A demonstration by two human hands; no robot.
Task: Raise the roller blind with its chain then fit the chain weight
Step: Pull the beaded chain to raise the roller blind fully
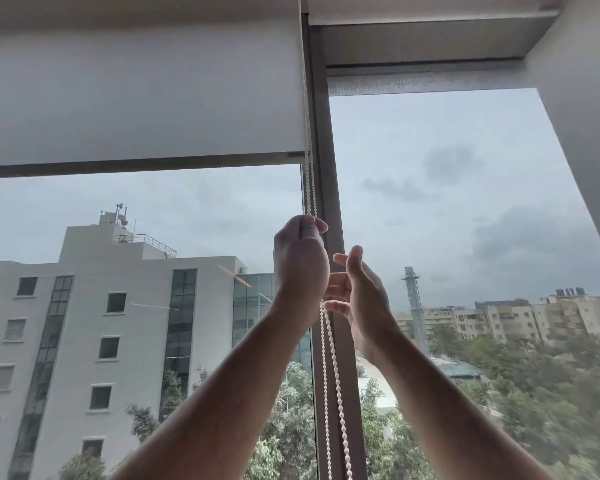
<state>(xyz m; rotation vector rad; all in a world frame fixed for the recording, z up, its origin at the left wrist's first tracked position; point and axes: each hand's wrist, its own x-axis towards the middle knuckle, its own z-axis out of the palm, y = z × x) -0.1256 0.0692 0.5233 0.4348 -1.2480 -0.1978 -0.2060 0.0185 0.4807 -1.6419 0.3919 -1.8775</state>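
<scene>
A white roller blind (142, 98) covers the upper part of the left window pane, its bottom bar (139, 164) well above my hands. A white bead chain (309, 181) hangs in two strands along the blind's right edge, in front of the grey window mullion (329, 168). My left hand (300, 261) grips the chain high up, fingers curled round it. My right hand (357, 292) is just below and to the right, fingers spread and relaxed beside the chain, which continues down between my forearms. No chain weight is in view.
A white wall (589, 116) slants in at the right. The window frame's top beam (430, 39) runs above the uncovered right pane. Buildings and trees lie outside the glass.
</scene>
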